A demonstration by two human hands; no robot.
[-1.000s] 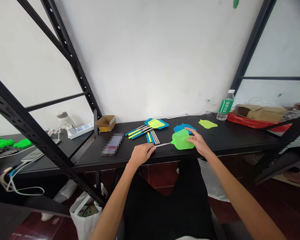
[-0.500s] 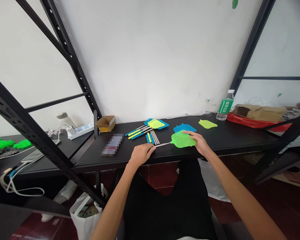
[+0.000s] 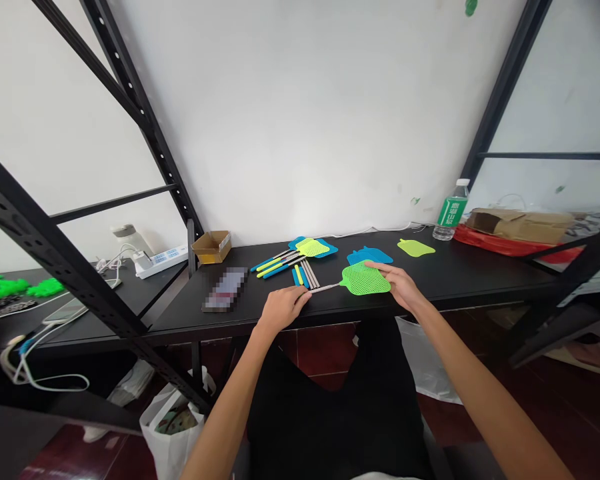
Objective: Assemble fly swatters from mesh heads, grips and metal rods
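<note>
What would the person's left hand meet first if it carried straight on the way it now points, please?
The left hand would meet the thin metal handle of the green fly swatter first; it sits at the handle's near end, perhaps already touching.

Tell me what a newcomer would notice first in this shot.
The green mesh fly swatter head stands out on the black bench, under the right hand, with the left hand at its metal handle. Blue and lime swatter heads lie just behind. At far right sits a red tray; at far left, a vivid green heap.
</note>
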